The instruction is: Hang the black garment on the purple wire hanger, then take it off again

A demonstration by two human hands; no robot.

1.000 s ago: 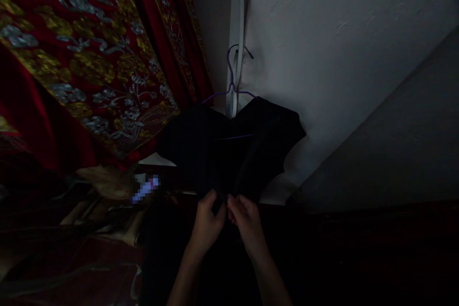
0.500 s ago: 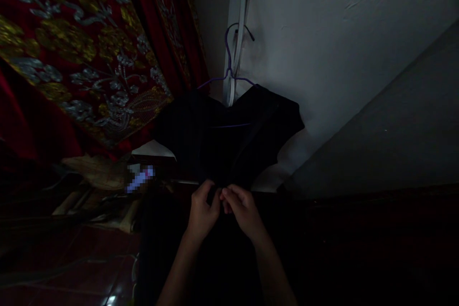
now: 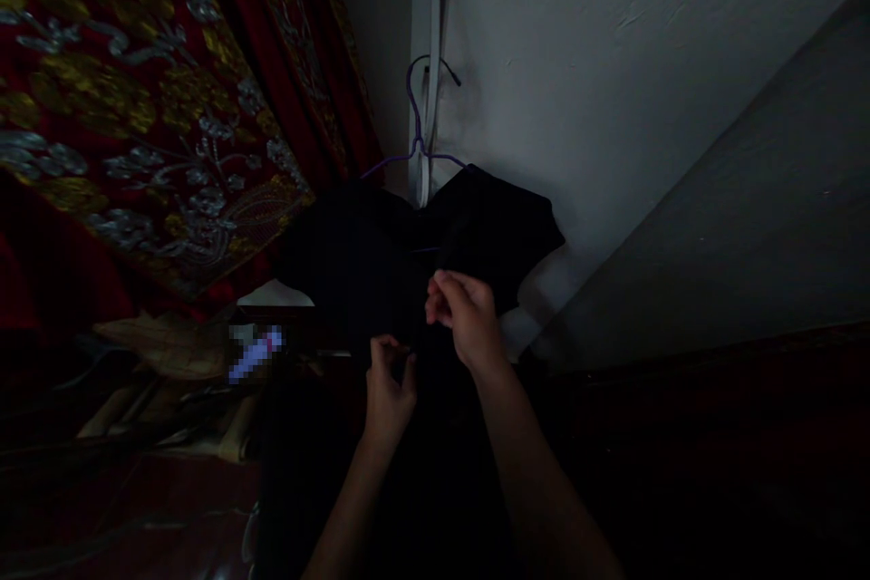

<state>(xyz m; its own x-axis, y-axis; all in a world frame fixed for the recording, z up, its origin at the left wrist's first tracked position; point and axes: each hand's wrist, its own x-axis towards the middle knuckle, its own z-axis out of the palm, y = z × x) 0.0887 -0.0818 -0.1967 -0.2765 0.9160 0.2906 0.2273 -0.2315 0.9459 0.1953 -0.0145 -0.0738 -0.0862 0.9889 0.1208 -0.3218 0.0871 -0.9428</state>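
Note:
A black garment [image 3: 503,217] with its front parted at the neck hangs on a thin purple wire hanger [image 3: 420,131]. My left hand [image 3: 389,390] is at the lower part of the front opening, thumb and forefinger curled together on the dark cloth. Higher up and to the right, my right hand [image 3: 468,313] is closed in a pinch at the garment's front edge, just below the hanger's crossbar. Poor light hides the cloth's folds, any fastenings and exactly what lies between the fingertips.
A red cloth [image 3: 169,109] with gold and silver embroidery drapes at the left. Behind the hanger runs a pale vertical strip [image 3: 425,0] beside a grey wall [image 3: 577,91]. Below left lie a woven tan item [image 3: 163,344] and a blurred-out bluish object [image 3: 255,355].
My right hand has moved up along the garment's front, away from my left hand. The left hand stays low at the opening. The view has shifted slightly.

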